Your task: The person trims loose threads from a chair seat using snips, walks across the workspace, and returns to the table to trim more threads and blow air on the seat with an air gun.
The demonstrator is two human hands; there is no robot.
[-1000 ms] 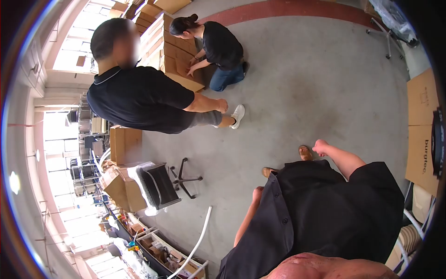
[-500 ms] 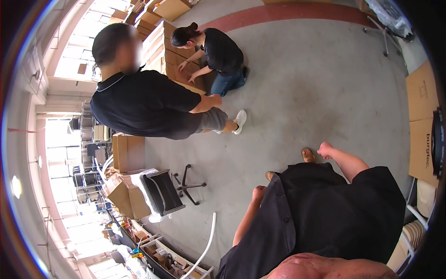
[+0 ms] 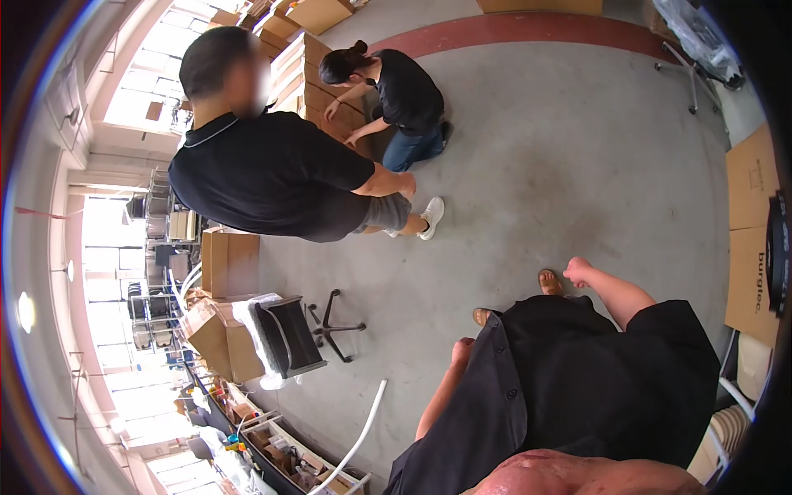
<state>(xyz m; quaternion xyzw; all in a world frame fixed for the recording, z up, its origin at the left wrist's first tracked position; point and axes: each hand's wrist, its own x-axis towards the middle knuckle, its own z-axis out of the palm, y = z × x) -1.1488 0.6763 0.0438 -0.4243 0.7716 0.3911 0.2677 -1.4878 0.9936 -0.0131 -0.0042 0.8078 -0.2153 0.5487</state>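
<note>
My right hand [image 3: 579, 271] hangs out in front of my black shirt [image 3: 610, 371], over the grey floor and near my sandalled foot [image 3: 550, 282]. Its fingers are curled into a loose fist, and I see nothing in it. Low at my other side, my left hand [image 3: 463, 351] is beside the shirt's buttoned edge. It looks closed, though the shirt partly covers it; no object shows there. Neither hand touches any object that I can see.
A person in a dark polo shirt [image 3: 264, 173] stands ahead to the left. Beyond, another person [image 3: 408, 95] kneels with hands on stacked cartons [image 3: 330, 115]. A black office chair [image 3: 287, 337] and a curved white tube [image 3: 363, 433] are at left; a cardboard box [image 3: 751, 272] is at right.
The view has shifted slightly, so the people and cartons appear a little further right. The kneeling person's hands are still at the cartons. My hands remain low in nearly the same pose.
</note>
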